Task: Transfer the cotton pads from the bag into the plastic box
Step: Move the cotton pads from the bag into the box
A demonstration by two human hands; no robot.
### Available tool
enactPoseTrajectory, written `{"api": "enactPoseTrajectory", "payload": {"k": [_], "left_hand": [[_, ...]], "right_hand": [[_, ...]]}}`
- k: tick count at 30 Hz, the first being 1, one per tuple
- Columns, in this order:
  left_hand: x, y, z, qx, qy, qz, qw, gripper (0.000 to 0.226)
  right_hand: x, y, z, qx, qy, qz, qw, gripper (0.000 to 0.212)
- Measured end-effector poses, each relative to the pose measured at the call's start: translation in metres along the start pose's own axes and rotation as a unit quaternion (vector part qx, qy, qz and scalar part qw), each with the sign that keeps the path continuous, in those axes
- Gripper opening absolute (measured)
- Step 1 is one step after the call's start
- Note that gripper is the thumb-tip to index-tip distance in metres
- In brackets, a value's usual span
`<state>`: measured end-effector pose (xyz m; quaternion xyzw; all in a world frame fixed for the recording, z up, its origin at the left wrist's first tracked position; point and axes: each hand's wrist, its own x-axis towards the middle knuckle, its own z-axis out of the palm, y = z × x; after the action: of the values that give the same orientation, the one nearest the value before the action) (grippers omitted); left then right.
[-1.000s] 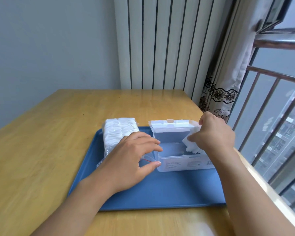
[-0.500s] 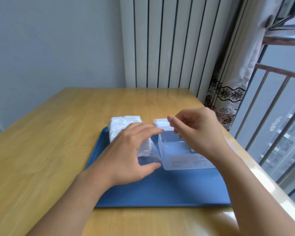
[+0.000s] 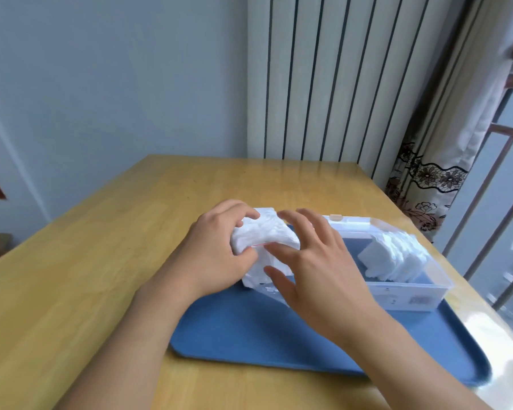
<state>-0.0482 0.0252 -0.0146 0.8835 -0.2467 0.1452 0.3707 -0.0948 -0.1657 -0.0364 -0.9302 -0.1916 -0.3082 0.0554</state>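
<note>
Since half a second ago your right hand [image 3: 317, 261] has left the box's far edge and swung left onto the bag [image 3: 267, 235], while the view has shifted so the tray [image 3: 249, 329] now sits lower right of center.

Head view: at mid-frame, your left hand [image 3: 216, 255] grasps the bag of cotton pads, fingers curled over its top and thumb against its near side, close to the red seal line. Your right hand lies just right of it, fingers spread and nearly straight, fingertips touching the bag's right side and gripping nothing. The bag stands on the blue tray's far left part, bulging white between both hands.

To the right, the clear plastic box [image 3: 409, 294] rests on the tray with its lid [image 3: 350, 224] tipped up at the back. A row of white cotton pads [image 3: 394, 258] stands on edge inside its right half; the left half shows the blue tray through the bottom.

The tray rests on a wooden table [image 3: 86, 276]. A white radiator [image 3: 323, 78] fills the upper center, and a patterned curtain [image 3: 427, 179] hangs at the right beside window bars [image 3: 495, 208].
</note>
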Motion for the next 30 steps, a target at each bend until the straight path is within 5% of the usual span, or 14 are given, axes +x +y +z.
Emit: {"api": "enactPoseTrajectory", "payload": {"k": [5,9,15,30], "left_hand": [[0.001,0.007,0.002,-0.041,0.043,0.005,0.998,0.005],[0.003,0.007,0.003,-0.044,0.04,0.001,0.998,0.018],[0.003,0.012,0.002,-0.063,0.067,0.006,0.996,0.01],[0.004,0.01,0.003,-0.073,0.048,-0.048,0.995,0.021]], "right_hand": [[0.004,0.002,0.007,-0.015,0.001,0.039,0.999,0.025],[0.007,0.004,0.012,-0.012,-0.013,0.043,0.999,0.024],[0.01,-0.004,0.017,-0.03,-0.055,0.037,0.997,0.052],[0.013,-0.008,0.017,-0.013,-0.07,0.041,0.997,0.044]]}}
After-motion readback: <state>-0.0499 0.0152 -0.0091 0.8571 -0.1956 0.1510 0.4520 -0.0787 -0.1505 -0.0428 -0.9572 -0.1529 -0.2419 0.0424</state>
